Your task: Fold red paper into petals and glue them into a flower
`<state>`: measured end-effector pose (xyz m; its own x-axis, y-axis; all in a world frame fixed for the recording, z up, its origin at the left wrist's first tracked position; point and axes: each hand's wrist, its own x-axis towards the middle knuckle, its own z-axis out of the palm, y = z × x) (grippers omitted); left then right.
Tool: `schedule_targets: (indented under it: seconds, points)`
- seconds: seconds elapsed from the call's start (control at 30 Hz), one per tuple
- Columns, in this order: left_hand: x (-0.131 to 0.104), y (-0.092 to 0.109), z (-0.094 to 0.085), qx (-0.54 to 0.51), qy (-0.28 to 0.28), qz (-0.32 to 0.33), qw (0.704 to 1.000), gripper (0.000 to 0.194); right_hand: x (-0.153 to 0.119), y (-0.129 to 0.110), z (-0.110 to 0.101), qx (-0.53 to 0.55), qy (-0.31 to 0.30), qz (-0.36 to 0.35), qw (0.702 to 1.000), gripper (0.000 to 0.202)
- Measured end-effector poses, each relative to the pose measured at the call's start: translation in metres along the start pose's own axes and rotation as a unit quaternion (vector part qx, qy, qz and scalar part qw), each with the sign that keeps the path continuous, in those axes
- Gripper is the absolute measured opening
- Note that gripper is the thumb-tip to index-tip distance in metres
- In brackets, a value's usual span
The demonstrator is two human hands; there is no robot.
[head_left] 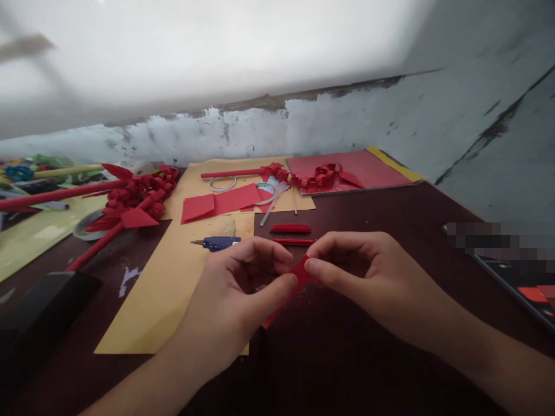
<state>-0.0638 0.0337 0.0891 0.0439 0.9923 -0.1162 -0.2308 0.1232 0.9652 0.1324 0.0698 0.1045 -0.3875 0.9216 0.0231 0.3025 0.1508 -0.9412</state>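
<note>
Between my two hands is a small strip of red paper (299, 268), held slanting above the dark table. My left hand (243, 289) pinches it with thumb and fingers near its middle. At its upper right end, my right hand (359, 271) grips it between thumb and forefinger. Just beyond my fingers lie a folded red paper piece (290, 229) and a thin red strip (295, 242), partly covered by my right hand. A blue glue gun or similar pointed tool (217, 243) rests behind my left hand, its rear end hidden.
Tan paper sheets (173, 312) spread across the left and back. Red paper flowers on stems (134, 199) lie at the left, another red paper flower stem (234, 173) at the back. Tape rings (222, 184), red paper (217, 202) and a black box (52, 312) are nearby. A dark device (507, 277) sits right.
</note>
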Motion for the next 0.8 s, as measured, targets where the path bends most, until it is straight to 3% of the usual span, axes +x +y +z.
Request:
schedule_targets:
  seconds: [0.13, 0.3, 0.63, 0.8]
  points:
    - [0.0013, 0.0027, 0.0008, -0.013, 0.001, 0.003, 1.000, 0.016, -0.0008, -0.0004, 0.0023, 0.011, -0.058, 0.022, 0.998, 0.007]
    - [0.0011, 0.0015, 0.0001, -0.021, -0.008, 0.001, 1.000, 0.015, -0.0017, -0.0012, 0.0023, 0.007, -0.086, 0.034, 0.996, 0.011]
    - [0.0029, -0.0026, -0.0058, -0.032, -0.065, -0.008, 0.997, 0.017, -0.0029, 0.0006, 0.0050, -0.018, -0.098, 0.009, 0.995, 0.020]
    - [0.0011, 0.0005, -0.0011, -0.038, -0.025, -0.014, 0.999, 0.016, -0.0035, 0.0026, 0.0005, -0.036, -0.061, -0.004, 0.997, 0.020]
